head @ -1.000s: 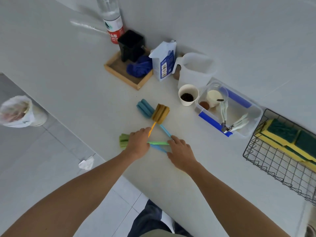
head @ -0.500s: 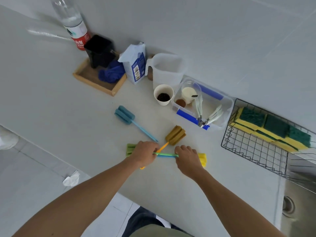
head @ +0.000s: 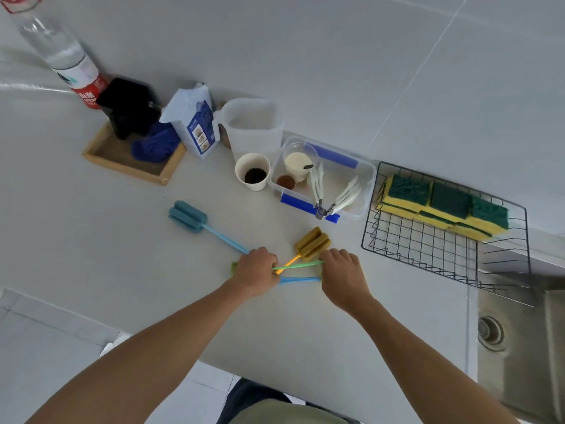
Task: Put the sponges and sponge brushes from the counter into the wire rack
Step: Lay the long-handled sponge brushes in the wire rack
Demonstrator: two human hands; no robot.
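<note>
Head view: left hand (head: 255, 275) and right hand (head: 344, 275), fingers clenched, grasp the crossed handles of the sponge brushes (head: 298, 264) on the counter (head: 91, 240). Sponges (head: 443, 206) lie in the wire rack (head: 428, 249).

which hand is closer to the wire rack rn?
Right. The right hand sits just left of the wire rack; the left hand is farther left, beyond the crossed brush handles.

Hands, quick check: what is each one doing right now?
Left hand: fingers curled round the bunched sponge brush handles.
Right hand: fingers curled round the other end of the same handles.
</note>
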